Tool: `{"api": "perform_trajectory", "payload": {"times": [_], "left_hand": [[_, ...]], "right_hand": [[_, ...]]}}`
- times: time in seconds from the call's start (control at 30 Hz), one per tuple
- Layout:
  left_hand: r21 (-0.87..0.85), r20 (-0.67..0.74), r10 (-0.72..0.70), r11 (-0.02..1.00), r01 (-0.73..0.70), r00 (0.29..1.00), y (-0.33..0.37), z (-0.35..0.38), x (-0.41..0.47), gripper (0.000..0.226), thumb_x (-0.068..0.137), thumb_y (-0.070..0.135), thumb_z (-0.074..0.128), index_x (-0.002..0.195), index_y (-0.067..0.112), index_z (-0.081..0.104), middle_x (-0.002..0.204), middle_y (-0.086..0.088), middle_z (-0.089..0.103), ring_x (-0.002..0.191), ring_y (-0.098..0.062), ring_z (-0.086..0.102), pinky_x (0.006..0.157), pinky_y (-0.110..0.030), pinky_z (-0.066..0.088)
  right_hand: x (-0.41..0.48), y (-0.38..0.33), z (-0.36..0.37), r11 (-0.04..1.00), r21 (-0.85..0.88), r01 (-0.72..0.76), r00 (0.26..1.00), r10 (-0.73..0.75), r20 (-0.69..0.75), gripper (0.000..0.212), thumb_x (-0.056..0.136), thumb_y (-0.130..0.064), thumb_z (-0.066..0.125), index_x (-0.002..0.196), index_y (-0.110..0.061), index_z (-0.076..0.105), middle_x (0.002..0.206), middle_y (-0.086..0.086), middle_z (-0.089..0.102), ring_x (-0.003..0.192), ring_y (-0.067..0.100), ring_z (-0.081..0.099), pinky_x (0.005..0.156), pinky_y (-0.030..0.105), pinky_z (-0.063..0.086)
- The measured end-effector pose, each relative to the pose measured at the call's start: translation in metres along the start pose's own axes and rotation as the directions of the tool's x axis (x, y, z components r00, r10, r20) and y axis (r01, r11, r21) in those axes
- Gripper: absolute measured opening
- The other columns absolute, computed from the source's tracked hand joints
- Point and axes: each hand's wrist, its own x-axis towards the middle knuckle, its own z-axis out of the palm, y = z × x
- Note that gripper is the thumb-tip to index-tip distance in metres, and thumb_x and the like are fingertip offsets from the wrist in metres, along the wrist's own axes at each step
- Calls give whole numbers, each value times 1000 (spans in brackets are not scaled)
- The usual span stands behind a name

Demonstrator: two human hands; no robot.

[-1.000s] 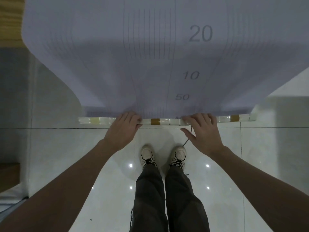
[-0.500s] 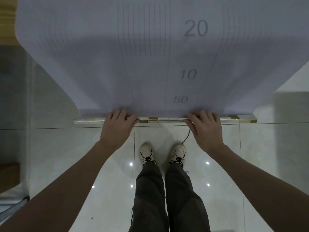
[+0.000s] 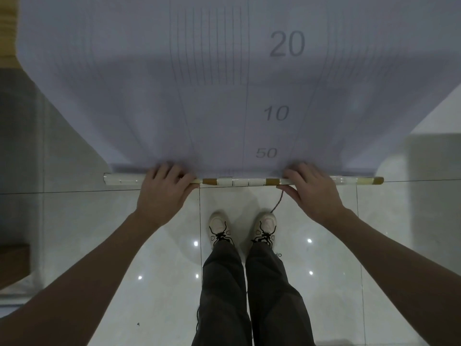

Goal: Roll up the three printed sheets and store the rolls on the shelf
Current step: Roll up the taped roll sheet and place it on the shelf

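Observation:
A large white printed sheet (image 3: 224, 96) with grey lines and the numbers 20, 10 and 50 hangs in front of me and fills the upper view. Its bottom edge is fixed to a thin rod (image 3: 244, 182) with white and brown bands. My left hand (image 3: 162, 193) grips the rod left of centre, fingers curled over the sheet's edge. My right hand (image 3: 314, 193) grips it right of centre. A thin cord (image 3: 278, 203) dangles below my right hand.
I stand on glossy white floor tiles (image 3: 162, 283); my shoes (image 3: 243, 229) are just below the rod. A wooden surface (image 3: 8, 28) shows at the top left, a dark wooden block (image 3: 13, 263) at the left edge, and a pale cabinet (image 3: 434, 158) on the right.
Both hands have moved further apart along the rod and closed more firmly on it. The rod has turned and the sheet's bottom edge has risen slightly.

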Motion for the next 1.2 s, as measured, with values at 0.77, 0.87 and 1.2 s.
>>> {"api": "perform_trajectory", "payload": {"times": [0.77, 0.87, 1.2], "left_hand": [[32, -93, -76, 996, 79, 993, -8, -4, -9, 36, 103, 45, 49, 90, 15, 65, 88, -10, 62, 75, -32, 56, 73, -43, 42], [-84, -75, -31, 996, 25, 997, -11, -2, -7, 38, 104, 43, 44, 96, 9, 60, 93, -16, 60, 77, -34, 57, 72, -41, 42], [-31, -154, -20, 999, 16, 988, -24, -12, -3, 28, 100, 36, 58, 95, 10, 68, 95, -15, 64, 76, -34, 56, 75, -42, 41]], "right_hand": [[8, 6, -11, 989, -149, -16, 992, -2, -125, 33, 98, -43, 63, 93, -11, 66, 86, 5, 65, 75, 28, 59, 75, 38, 42], [8, 1, -10, 974, -199, -106, 981, 70, -179, 32, 100, -43, 60, 95, -12, 67, 88, 4, 68, 78, 27, 59, 80, 40, 41], [11, 12, -16, 999, -39, -10, 996, 6, -91, 34, 98, -41, 62, 106, -8, 59, 97, 11, 62, 83, 29, 55, 75, 39, 40]]}}
